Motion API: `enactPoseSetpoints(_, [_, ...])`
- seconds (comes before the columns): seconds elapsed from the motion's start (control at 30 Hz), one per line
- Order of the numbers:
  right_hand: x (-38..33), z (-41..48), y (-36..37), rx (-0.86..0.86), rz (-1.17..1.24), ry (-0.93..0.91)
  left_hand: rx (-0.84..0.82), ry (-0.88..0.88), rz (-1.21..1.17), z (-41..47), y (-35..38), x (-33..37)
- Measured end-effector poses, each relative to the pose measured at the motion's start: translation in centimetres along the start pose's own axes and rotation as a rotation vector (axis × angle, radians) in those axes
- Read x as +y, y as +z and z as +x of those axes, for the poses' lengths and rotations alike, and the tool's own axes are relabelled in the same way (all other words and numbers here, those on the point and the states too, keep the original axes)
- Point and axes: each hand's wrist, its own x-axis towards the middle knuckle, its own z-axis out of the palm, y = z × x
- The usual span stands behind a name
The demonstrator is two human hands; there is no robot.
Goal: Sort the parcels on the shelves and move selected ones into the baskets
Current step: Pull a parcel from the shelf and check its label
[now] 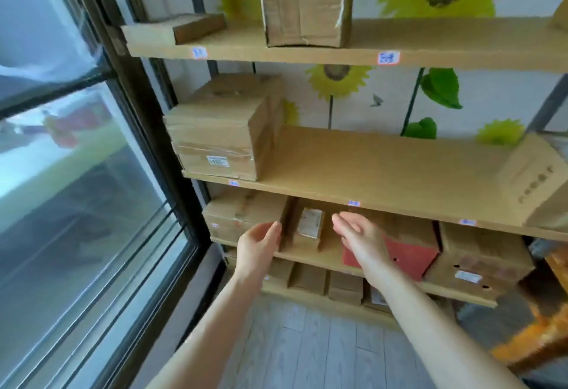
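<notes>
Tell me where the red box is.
Head view: the red box sits on the third shelf down, right of centre, behind the right hand, between a small labelled box and a big brown box.

Brown parcels (218,136), red box (408,258), sunflower-patterned wall (338,81).

window (76,158) beside sunflower wall (338,81)

A large window (76,173) with a dark frame (144,111) fills the left side, daylight coming through the glass (the view outside is blurred). The white wall (399,102) behind the tan shelves (384,155) bears yellow sunflowers (338,79) and green leaves (439,87). The floor (307,342) is pale grey planks. Something orange and wooden (528,336), only partly seen, stands at the lower right
</notes>
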Motion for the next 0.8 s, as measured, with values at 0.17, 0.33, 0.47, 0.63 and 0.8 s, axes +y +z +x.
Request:
enactPoseSetpoints(0.17, [-3.3,5.7,7.1,-0.064,-0.010,-0.064,0.071,0.019,-0.030,6.5,-4.7,1.3])
enactPoseSetpoints(0.33, [-6.4,12.6,12.1,-0.094,-0.026,-0.088,0.135,0.065,-0.003,13.8,-7.5,3.7])
enactPoseSetpoints(0.47, [-10.4,18.4,15.6,-0.049,-0.009,-0.135,0.201,0.085,0.073,19.7,-9.8,6.2])
enactPoseSetpoints(0.63, [-13.0,22.8,19.8,0.006,-0.092,-0.121,0.327,0.100,0.105,25.2,-13.5,7.4])
enactPoseSetpoints(0.8, [-12.6,23.4,21.8,0.074,-0.068,-0.107,0.312,0.048,0.131,30.1,-16.7,7.5])
